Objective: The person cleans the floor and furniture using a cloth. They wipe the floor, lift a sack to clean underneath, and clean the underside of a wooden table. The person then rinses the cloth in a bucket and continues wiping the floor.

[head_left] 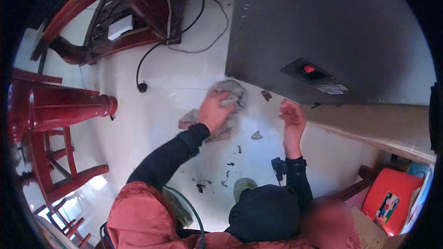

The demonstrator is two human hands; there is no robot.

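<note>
— Starting at the left: what surrounds the person?

— Red-brown wooden furniture [69, 106] stands along that side, and a black cable with a plug [141, 87] lies loose on the pale floor [152, 124]. None of it touches the hands.

— And the left hand?

— The left hand [213, 112] lies flat on a grey rag [228, 106], fingers bent over its upper edge and pressing it to the floor (the thumb's place cannot be told). The rag sits on the floor just below the dark cabinet [323, 32].

— How would that cloth handle?

— By its crumpled folds it looks soft, limp and light, likely damp, so it would sag if lifted by a corner. A bunched grip through the middle, palm on top, seems the surest hold.

— Further right?

— Dark specks of dirt [217, 182] dot the floor below the rag. The right hand [292, 116] hangs above the floor, well apart from the cloth, empty, its fingers loosely curled and slightly parted. A red plastic container [392, 198] stands at the far right.
</note>
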